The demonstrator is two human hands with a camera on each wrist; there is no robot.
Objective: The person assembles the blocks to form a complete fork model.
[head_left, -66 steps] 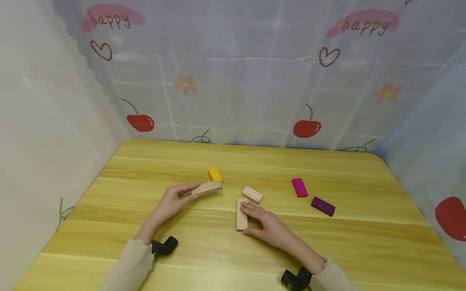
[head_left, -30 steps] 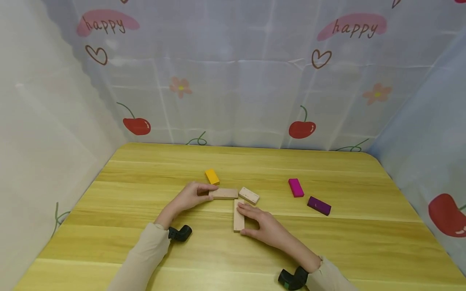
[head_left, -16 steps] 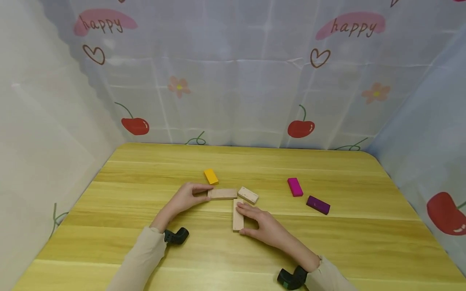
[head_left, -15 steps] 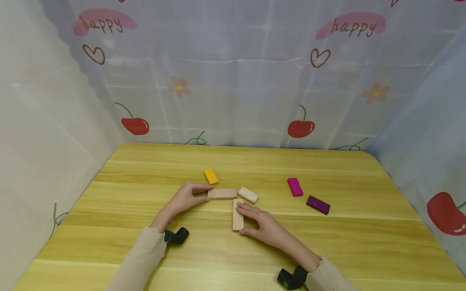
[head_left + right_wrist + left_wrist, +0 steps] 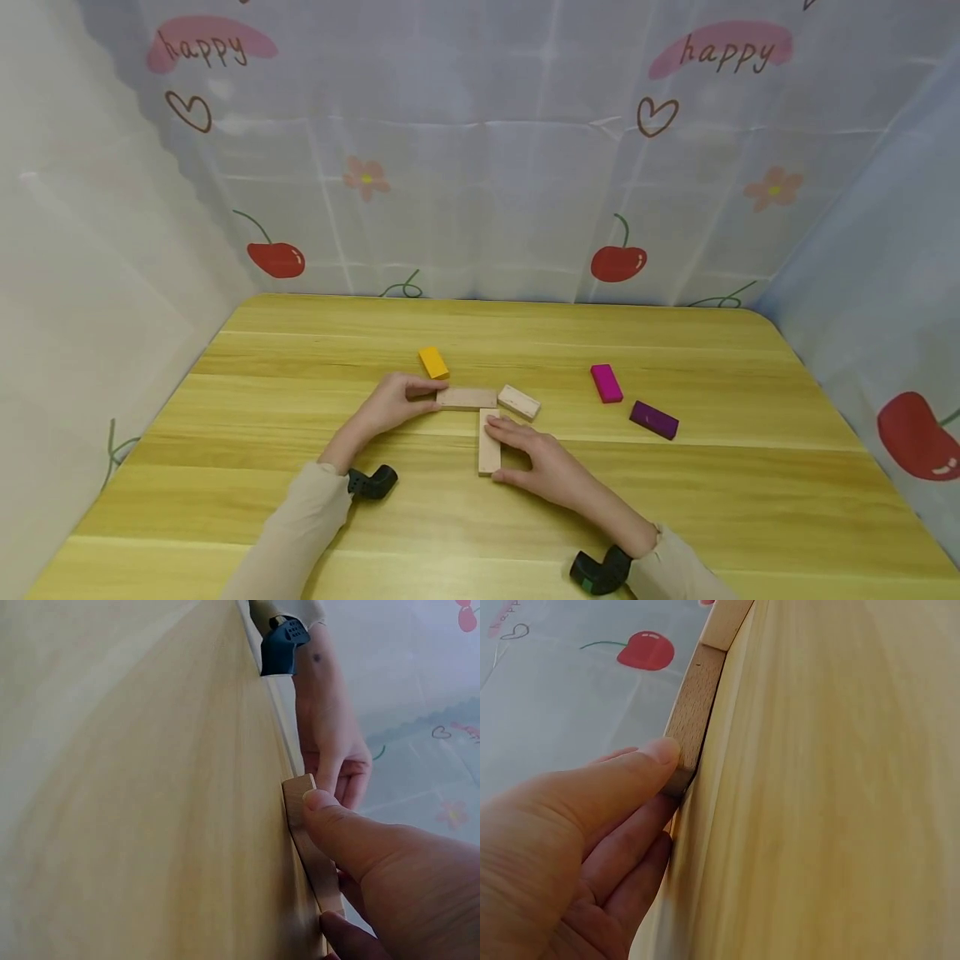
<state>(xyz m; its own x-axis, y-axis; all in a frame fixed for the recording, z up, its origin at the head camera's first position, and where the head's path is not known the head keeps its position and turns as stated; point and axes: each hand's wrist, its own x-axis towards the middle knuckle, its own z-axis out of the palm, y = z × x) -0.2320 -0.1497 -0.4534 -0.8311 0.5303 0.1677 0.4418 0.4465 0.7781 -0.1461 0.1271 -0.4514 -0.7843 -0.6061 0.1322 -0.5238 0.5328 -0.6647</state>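
Between its thumb and fingers my left hand (image 5: 388, 410) pinches the left end of a plain wooden block (image 5: 467, 399), which lies crosswise on the table. My right hand (image 5: 551, 468) grips a second plain wooden block (image 5: 489, 450) by its ends, thumb at the near end; this one points toward me. Its far end meets the crosswise block near that block's right end, a rough corner. A third plain block (image 5: 519, 402) lies slanted, close against the crosswise block's right end. In the left wrist view, the thumb presses the side of the held block (image 5: 694, 705).
A yellow block (image 5: 433, 363) lies just behind the left hand. Off to the right are a magenta block (image 5: 607, 383) and a purple block (image 5: 654, 420). The wood-grain table (image 5: 450, 542) ends at a printed curtain (image 5: 480, 192), with more sheeting at both sides.
My left hand has brought its block right and straightened it crosswise beside the right hand's block. In the last half second it slid slightly further right, and the slanted block shifted right too.
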